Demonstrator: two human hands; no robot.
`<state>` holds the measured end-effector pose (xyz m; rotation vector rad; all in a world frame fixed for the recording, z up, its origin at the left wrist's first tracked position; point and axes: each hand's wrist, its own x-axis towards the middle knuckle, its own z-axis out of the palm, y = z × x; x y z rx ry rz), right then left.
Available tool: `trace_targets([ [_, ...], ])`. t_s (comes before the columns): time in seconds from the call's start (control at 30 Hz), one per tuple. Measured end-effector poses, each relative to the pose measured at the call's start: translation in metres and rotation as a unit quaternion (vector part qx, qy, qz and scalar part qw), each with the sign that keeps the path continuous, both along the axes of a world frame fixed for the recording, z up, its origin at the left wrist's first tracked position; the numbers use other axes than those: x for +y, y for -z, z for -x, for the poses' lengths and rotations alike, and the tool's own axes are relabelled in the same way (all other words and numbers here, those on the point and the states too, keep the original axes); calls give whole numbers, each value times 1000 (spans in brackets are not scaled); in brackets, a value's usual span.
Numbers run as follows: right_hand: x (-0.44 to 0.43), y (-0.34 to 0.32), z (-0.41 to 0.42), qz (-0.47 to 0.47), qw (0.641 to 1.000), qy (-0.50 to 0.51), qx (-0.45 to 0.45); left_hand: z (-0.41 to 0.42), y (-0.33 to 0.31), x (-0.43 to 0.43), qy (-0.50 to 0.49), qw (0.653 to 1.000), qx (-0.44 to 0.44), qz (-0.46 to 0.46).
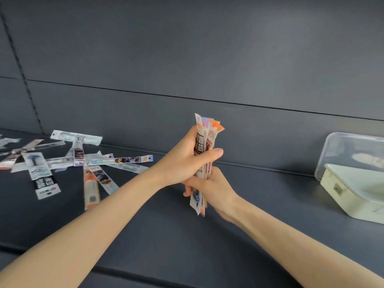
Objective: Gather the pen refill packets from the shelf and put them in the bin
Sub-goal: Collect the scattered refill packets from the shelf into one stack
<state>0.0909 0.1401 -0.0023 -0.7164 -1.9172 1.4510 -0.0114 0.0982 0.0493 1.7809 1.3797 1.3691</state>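
I hold a bundle of pen refill packets [207, 134] upright over the middle of the dark shelf [158, 229]. My left hand [187, 159] grips the bundle's upper half. My right hand [209, 188] grips it just below, fingers wrapped around the lower part. The packets are long, narrow and white with orange, purple and brown print. Several more loose packets [91, 161] lie scattered on the shelf at the left. A pale green bin [340, 194] stands at the right edge of the shelf, well apart from my hands.
A clear plastic lid [340, 146] leans against the back wall behind the bin. The dark grey back panel [187, 59] rises right behind the shelf. The shelf's front edge [145, 273] runs below my forearms.
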Motion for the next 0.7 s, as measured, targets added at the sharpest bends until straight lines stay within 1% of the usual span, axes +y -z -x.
trace_targets([
  [0.07, -9, -2, 30, -13, 1000, 2, 0, 33, -2, -11, 6, 1000, 0, 7],
  [0.17, -19, -2, 75, -15, 1000, 13, 19, 92, 0, -30, 16, 999, 1, 50],
  [0.2, -23, -1, 89, -10, 999, 25, 28, 114, 2, -36, -1, 998, 21, 63],
  [0.3, -31, 3, 121, 3, 997, 62, 40, 180, 17, -42, -102, 988, 83, 84],
  [0.37, -36, 5, 137, 26, 996, 77, 39, 217, 31, -39, -152, 966, 178, 112],
  [0.4, -38, 5, 142, 43, 995, 82, 37, 232, 37, -37, -159, 946, 243, 142],
  [0.47, -39, 2, 151, 64, 993, 94, 28, 254, 48, -34, -158, 895, 370, 193],
  [0.5, -38, 0, 154, 59, 993, 105, 18, 260, 51, -32, -157, 876, 410, 199],
  [0.53, -36, -3, 157, 48, 992, 118, 6, 264, 53, -30, -159, 870, 426, 191],
  [0.7, -27, -3, 166, 14, 985, 171, -31, 269, 55, -25, -181, 884, 409, 138],
])
